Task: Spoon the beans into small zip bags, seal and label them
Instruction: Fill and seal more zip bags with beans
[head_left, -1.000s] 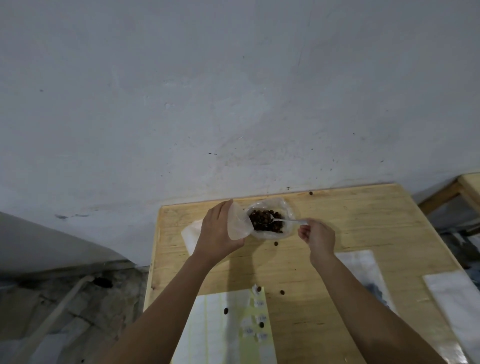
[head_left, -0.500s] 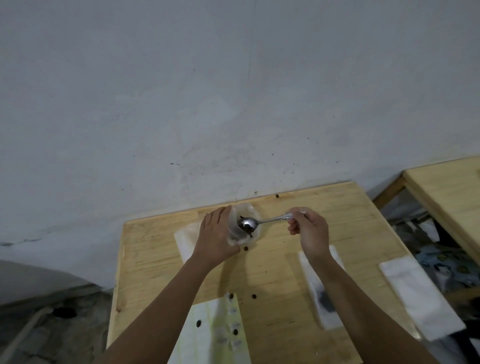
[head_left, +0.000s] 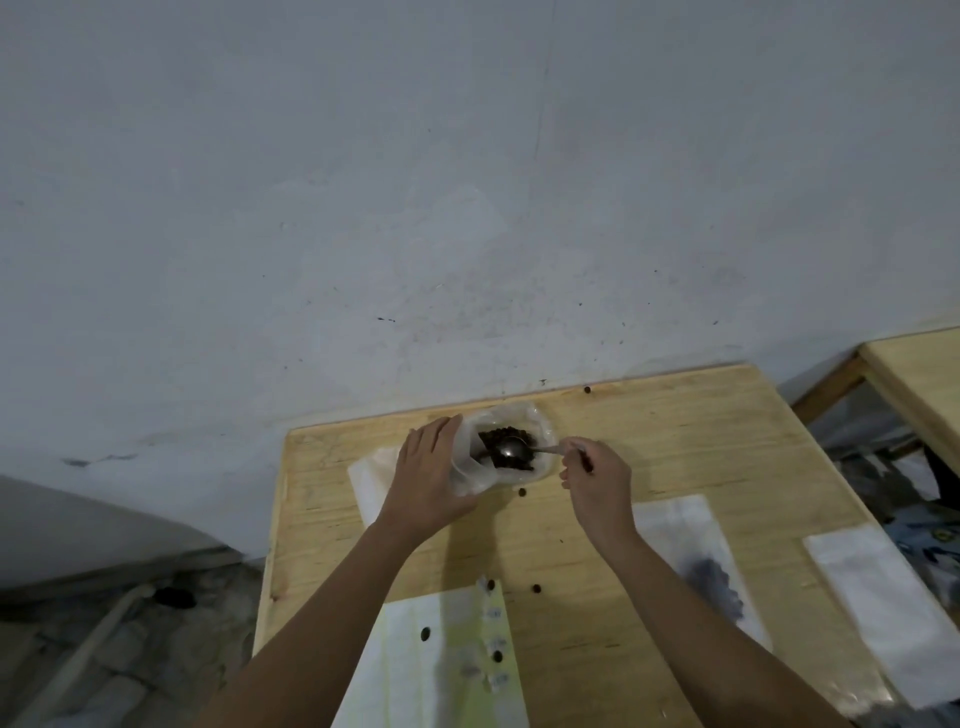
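since half a second ago the spoon (head_left: 511, 450) has been drawn out of the small zip bag (head_left: 470, 470), and its bowl is now laid on the beans (head_left: 506, 435) in the big clear bag (head_left: 540, 421), which sits at the 12 o'clock edge of the table (head_left: 675, 426).

the left hand (head_left: 431, 475) is seen from the back, its forearm reaching in from 7 o'clock. its fingers are pointed toward 12 o'clock and curled round the small zip bag, which is held upright against the 9 o'clock side of the big clear bag. whether any beans lie inside it cannot be told.

the right hand (head_left: 597, 480) is brought in from 5 o'clock with its fingers folded in. the end of the spoon's handle is pinched between thumb and fingertips, and the handle runs toward 9 o'clock into the big clear bag.

a pile of flat bags (head_left: 369, 480) is partly covered by the left hand, at its 9 o'clock. a loose bean (head_left: 522, 492) lies on the table just at 6 o'clock of the big clear bag.

a label sheet (head_left: 441, 665) is laid at the table's 6 o'clock, with small labels along its right strip. what is written on them is too blurred to be read. a filled bag (head_left: 701, 577) with a dark mass inside lies flat at 4 o'clock, and a white bag (head_left: 893, 613) lies at its 3 o'clock.
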